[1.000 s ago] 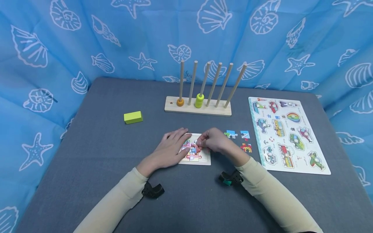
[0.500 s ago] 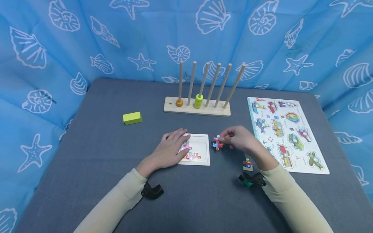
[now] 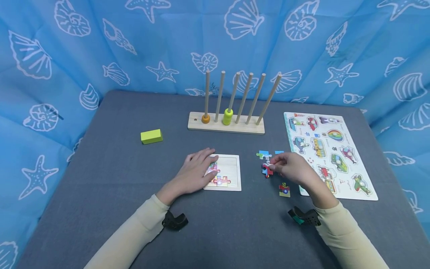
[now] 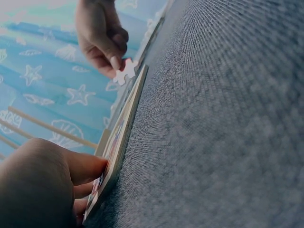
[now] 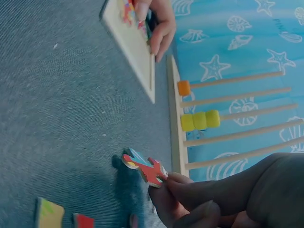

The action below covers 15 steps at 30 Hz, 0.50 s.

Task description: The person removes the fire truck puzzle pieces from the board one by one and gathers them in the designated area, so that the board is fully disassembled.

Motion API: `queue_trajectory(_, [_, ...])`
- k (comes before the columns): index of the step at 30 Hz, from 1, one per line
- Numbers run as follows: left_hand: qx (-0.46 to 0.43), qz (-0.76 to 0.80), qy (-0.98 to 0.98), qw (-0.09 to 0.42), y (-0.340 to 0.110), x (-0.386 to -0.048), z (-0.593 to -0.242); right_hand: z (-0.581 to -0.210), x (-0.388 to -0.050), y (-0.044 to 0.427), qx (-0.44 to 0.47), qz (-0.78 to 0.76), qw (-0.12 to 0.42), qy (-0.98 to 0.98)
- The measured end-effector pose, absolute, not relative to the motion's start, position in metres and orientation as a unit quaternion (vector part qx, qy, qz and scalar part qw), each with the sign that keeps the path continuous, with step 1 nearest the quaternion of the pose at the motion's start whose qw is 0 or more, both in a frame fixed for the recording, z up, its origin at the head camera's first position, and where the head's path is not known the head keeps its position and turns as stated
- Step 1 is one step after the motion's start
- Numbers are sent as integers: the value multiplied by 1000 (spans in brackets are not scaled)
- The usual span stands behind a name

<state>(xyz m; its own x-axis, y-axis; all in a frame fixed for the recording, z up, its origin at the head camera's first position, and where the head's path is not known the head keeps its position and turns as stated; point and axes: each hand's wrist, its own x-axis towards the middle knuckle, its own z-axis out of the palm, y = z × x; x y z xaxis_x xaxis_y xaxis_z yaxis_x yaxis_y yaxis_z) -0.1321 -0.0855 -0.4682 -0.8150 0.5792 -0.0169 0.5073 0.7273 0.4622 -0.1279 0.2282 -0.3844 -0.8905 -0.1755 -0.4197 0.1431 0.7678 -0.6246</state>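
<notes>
The left hand (image 3: 193, 172) lies flat with spread fingers over the left part of a small wooden puzzle tray (image 3: 239, 173), covering some of the joined pieces (image 3: 221, 181) in it. Right of the tray, the right hand (image 3: 292, 168) pinches a red and blue puzzle piece (image 3: 266, 170) between thumb and fingers. In the right wrist view this piece (image 5: 147, 168) is held above the cloth, its shadow beside it. A blue and green piece (image 3: 264, 154) lies just behind the held one, and a red and yellow piece (image 3: 284, 189) lies nearer the front.
A wooden stand with upright pegs (image 3: 226, 127) carries an orange bead (image 3: 205, 118) and green beads (image 3: 227, 117) at the back. A green block (image 3: 151, 136) lies at the left. The white vehicle picture board (image 3: 346, 190) is at the right, partly under the right hand.
The right hand has moved right, away from the tray, carrying the red and blue piece out of it. The left hand has stayed on the tray.
</notes>
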Motion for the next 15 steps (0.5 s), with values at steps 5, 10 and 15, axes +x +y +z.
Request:
queue_trajectory(5, [294, 230, 925, 77, -87, -132, -468, -389, -129, 228, -23, -327, 226, 917])
queue_trajectory(10, [297, 230, 924, 71, -87, -133, -470, -396, -131, 228, -21, -326, 225, 918])
queue_trajectory(15, [299, 224, 925, 67, -87, -133, -472, -401, -129, 226, -13, -306, 195, 932])
